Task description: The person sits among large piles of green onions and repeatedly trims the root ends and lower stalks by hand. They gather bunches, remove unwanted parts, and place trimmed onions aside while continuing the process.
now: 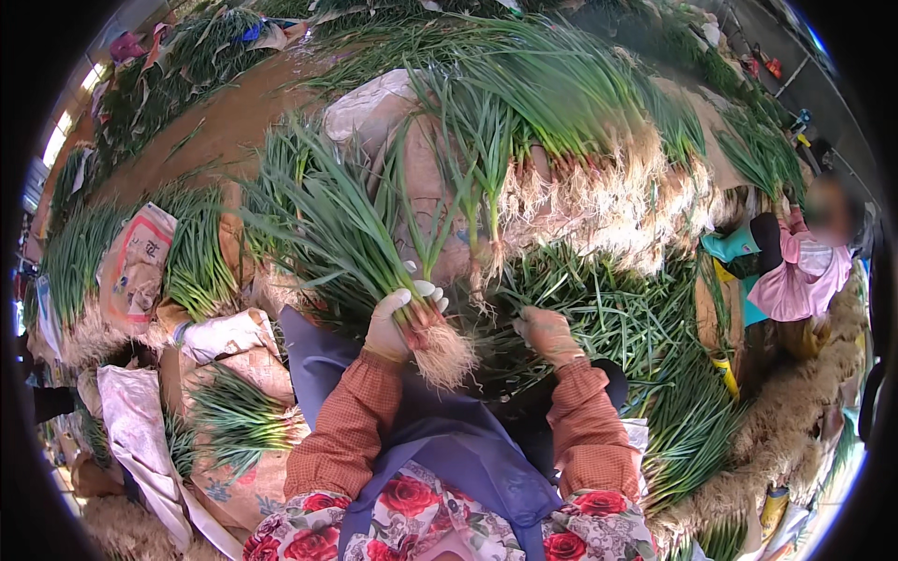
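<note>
My left hand (389, 329), in what looks like a thin pale glove, is closed around a bunch of green garlic (360, 224) just above its reddish stem bases. The leaves point up and to the left; the pale roots (444, 357) hang at the lower right over my lap. Apart from it, to the right, my right hand (550, 337) is closed, and whatever its fingers hold is hidden. Beneath and beyond that hand lies a heap of loose green leaves (599, 304). A few single stalks with roots (491, 220) hang just ahead of the bunch.
Ahead, a large pile of rooted green garlic (561, 103) lies over sacking (426, 178). More bunches (201, 252) and sacks (138, 257) stand at the left. A person in pink (800, 266) works at the right, beside a bank of cut roots (776, 421). My blue apron (440, 439) covers my lap.
</note>
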A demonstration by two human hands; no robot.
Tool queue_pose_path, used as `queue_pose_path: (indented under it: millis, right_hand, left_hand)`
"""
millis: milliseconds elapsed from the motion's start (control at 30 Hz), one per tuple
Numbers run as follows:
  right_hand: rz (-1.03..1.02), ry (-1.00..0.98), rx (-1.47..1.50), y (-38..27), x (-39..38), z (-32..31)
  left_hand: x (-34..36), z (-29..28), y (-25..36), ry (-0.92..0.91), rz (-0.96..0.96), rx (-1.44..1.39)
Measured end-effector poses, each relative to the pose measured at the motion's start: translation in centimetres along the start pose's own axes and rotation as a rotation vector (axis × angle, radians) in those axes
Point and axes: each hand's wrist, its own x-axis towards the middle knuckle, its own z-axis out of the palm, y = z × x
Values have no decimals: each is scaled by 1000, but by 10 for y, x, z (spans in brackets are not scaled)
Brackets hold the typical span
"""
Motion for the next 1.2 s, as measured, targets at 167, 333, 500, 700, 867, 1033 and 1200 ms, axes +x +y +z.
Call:
queue_pose_path:
  millis: [167,333,500,700,867,1033,1200]
  right_hand:
    - [-51,264,360,-15,6,-46]
    - [-177,639,911,-86,48,-90]
    - [90,-206,1079,-157,71,-100]
    - [36,-22,1723,-160,46,-56]
    - [-8,389,1840,-154,19,-54]
    - [-33,786,1834,-137,14,-73]
    - [39,951,1278,-67,31,-107]
  left_hand:
    - [-10,13,8,-15,-77,-6]
    - [-12,1,11,-37,-140,19]
    - [-19,8,13,-41,-139,45]
    - [-12,20,7,95,-82,230]
    - [3,61,0,145,-207,413]
    - [17,80,-11,251,-232,297]
    - [16,37,16,11,-22,134]
